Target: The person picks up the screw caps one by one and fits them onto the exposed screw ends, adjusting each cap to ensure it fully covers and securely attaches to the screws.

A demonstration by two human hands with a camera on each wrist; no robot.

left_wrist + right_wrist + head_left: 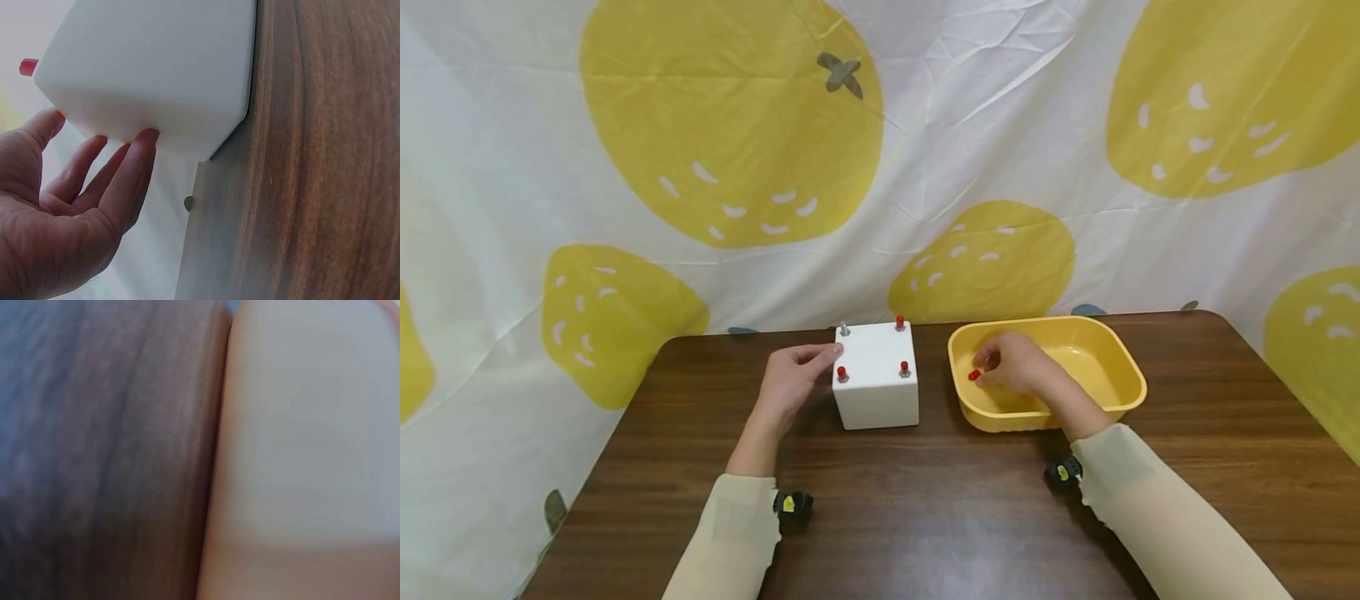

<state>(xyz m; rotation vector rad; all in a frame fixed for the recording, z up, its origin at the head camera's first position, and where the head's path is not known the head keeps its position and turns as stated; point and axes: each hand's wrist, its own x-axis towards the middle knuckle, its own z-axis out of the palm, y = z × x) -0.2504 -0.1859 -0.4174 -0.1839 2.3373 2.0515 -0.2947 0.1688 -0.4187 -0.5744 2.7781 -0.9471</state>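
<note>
A white box (874,354) stands on the table with bolts upright at its top corners. Red caps cover three of them, including the near-left red cap (842,372); the far-left bolt (844,329) is bare metal. At the box's left side, my left hand (790,382) rests its fairly straight fingertips (147,139) on the side face, the thumb at the top edge. My right hand (1017,363) reaches into a yellow basin (1123,375), thumb and forefinger pinching a small red cap (974,375). The right wrist view shows only the basin's outer wall (306,444), blurred.
The brown wooden table (917,517) carries the box and, right of it, the basin. Behind them hangs a white cloth (917,158) with yellow fruit prints, close to the table's back edge. Dark wrist cameras (793,507) sit under both sleeves.
</note>
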